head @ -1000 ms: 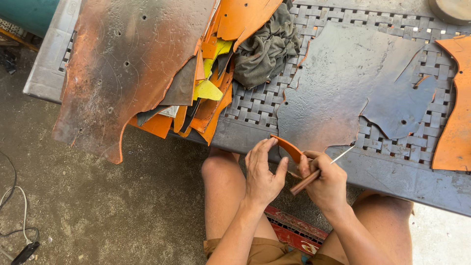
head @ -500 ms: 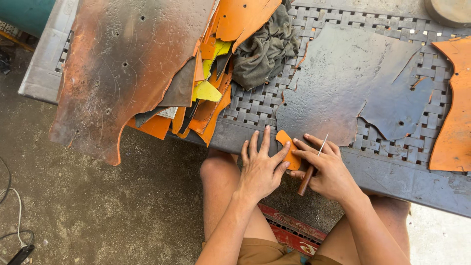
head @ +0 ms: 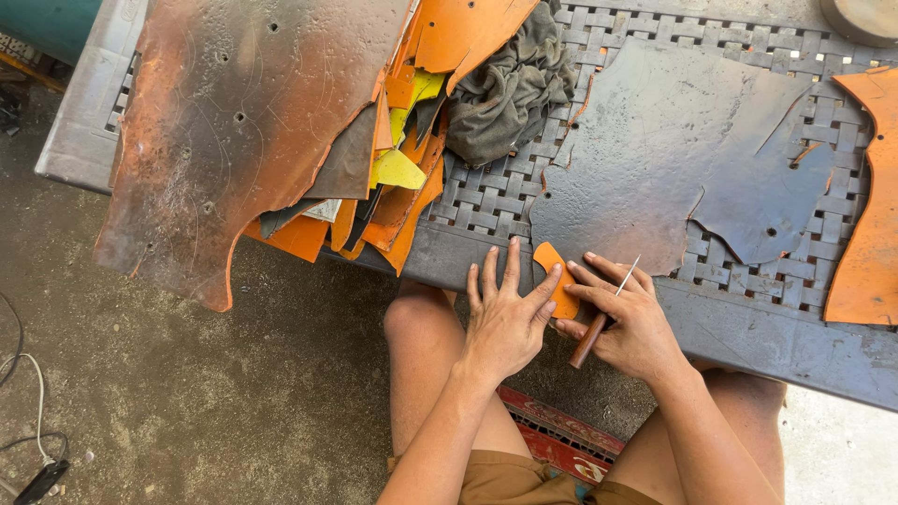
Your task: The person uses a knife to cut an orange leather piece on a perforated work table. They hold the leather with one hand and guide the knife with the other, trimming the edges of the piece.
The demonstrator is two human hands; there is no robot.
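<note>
Large hide (head: pixel 234 131): a rust-and-grey sheet draped over the table's left end, well apart from the hands.
Scrap pile (head: pixel 393 178): orange, yellow and dark offcuts stacked beside a grey cloth (head: pixel 510 84).
Left hand (head: pixel 505 313): flat, fingers spread, pressing the small orange leather piece (head: pixel 557 281) against the front edge of the grey woven table (head: pixel 748 332); nothing is clasped.
Leather piece: lies at the table's near edge, between the two hands, partly covered by fingers.
Right hand (head: pixel 631 323): closed round a wooden-handled blade tool (head: pixel 599 323), its thin metal tip pointing up and away.
Doing it well: judging from the pose, the piece should stay pinned flat, the spread fingers clear of the blade's path, and the tool held low and steady.
Dark hide (head: pixel 655 159): lies flat behind the hands.
</note>
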